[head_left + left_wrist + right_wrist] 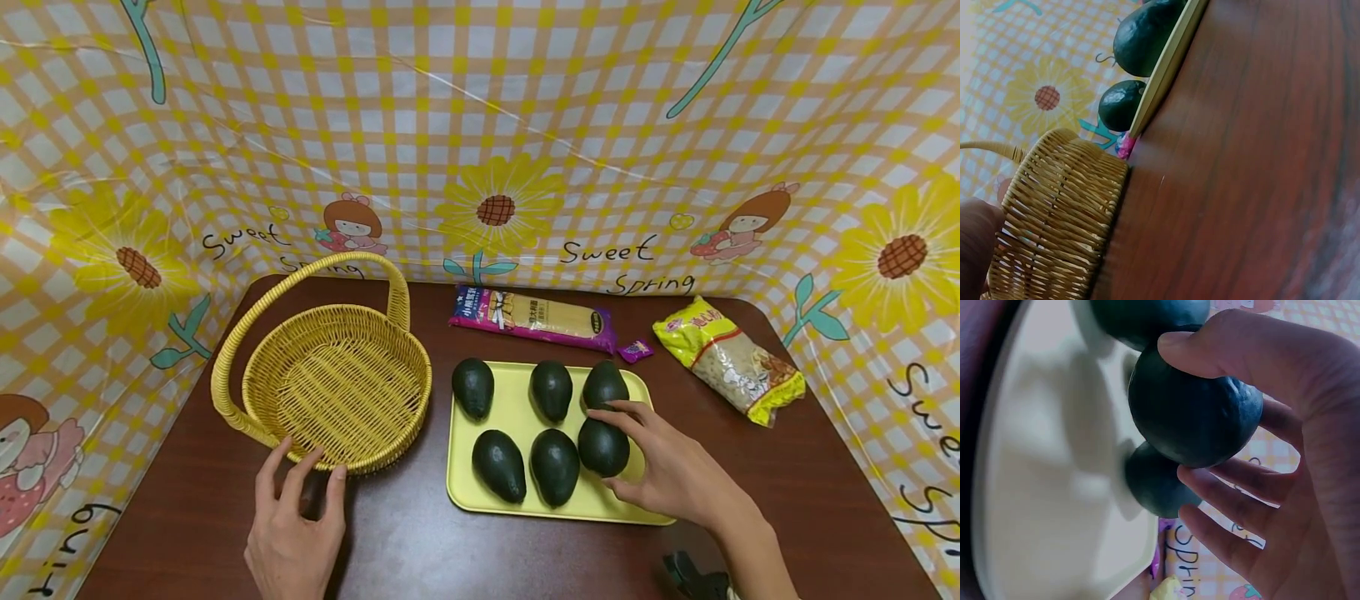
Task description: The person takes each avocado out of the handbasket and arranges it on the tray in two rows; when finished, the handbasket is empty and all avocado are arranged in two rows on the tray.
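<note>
Several dark green avocados lie on a yellow tray [517, 514]. My right hand [667, 467] holds the avocado [603, 447] at the right end of the front row, thumb on the near side and fingers on the far side. In the right wrist view this avocado [1194, 403] sits between thumb and fingertips, with others behind it. To the left stands a yellow wicker basket [345, 387] with a tall handle, nothing inside. My left hand [296, 525] rests its fingertips at the basket's front rim. Only part of one digit [979, 240] shows by the basket in the left wrist view.
Behind the tray lie a purple noodle packet [536, 321] and a small purple sachet [635, 351]. A yellow bag [731, 358] lies at the back right. Something dark [690, 575] is near my right wrist. A checked cloth [495, 125] encloses the brown table [405, 550].
</note>
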